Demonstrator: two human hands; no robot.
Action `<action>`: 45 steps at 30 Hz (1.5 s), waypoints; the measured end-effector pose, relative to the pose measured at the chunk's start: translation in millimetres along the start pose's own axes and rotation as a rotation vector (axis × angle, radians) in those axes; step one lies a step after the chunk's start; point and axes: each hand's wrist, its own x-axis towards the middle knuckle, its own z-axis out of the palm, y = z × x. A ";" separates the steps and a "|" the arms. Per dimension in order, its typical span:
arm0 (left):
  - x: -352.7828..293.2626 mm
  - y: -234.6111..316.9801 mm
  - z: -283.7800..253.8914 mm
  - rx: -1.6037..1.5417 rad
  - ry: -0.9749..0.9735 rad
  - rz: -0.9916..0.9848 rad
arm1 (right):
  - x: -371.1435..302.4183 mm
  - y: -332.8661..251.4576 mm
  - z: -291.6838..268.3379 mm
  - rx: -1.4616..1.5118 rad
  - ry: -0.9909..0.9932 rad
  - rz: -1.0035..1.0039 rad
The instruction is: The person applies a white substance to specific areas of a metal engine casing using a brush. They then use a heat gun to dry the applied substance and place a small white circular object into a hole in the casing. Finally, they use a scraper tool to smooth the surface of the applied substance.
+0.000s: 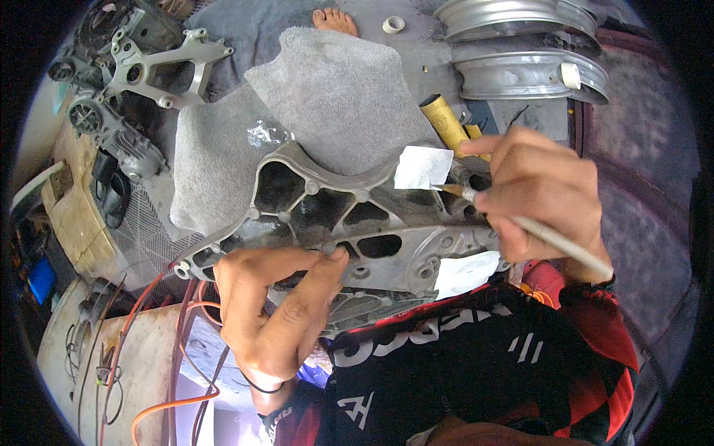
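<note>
A grey metal engine casing [405, 256] with ribbed hollows lies across in front of me. My left hand [282, 312] is closed at its near left part, thumb and fingers pressed together over the ribs. In my right hand [547, 189] is a thin paintbrush [547, 241] with a pale handle, gripped like a pen. Its brown bristles point left, at the lower edge of a white patch [422, 167] on the casing's far side. A second white patch [467, 273] sits on the near right part of the casing.
Grey towels [338, 89] lie beyond the casing, with a yellow tube [443, 119] to their right. Silver wheel rims [520, 74] stand far right, and a tape roll [393, 25] rests near a bare foot [335, 21]. Engine parts [130, 141] and orange hoses [167, 405] are at left.
</note>
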 end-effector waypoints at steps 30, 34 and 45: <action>-10.8 -8.3 -3.2 -0.024 0.045 0.028 | 67.2 28.0 -7.3 0.108 -0.360 -0.180; -9.7 -7.5 -4.1 -0.028 0.034 0.018 | 71.5 37.0 -9.1 0.174 -0.397 -0.166; -9.2 -4.1 -6.7 -0.032 0.004 -0.023 | 66.6 52.8 -11.3 0.251 -0.350 -0.047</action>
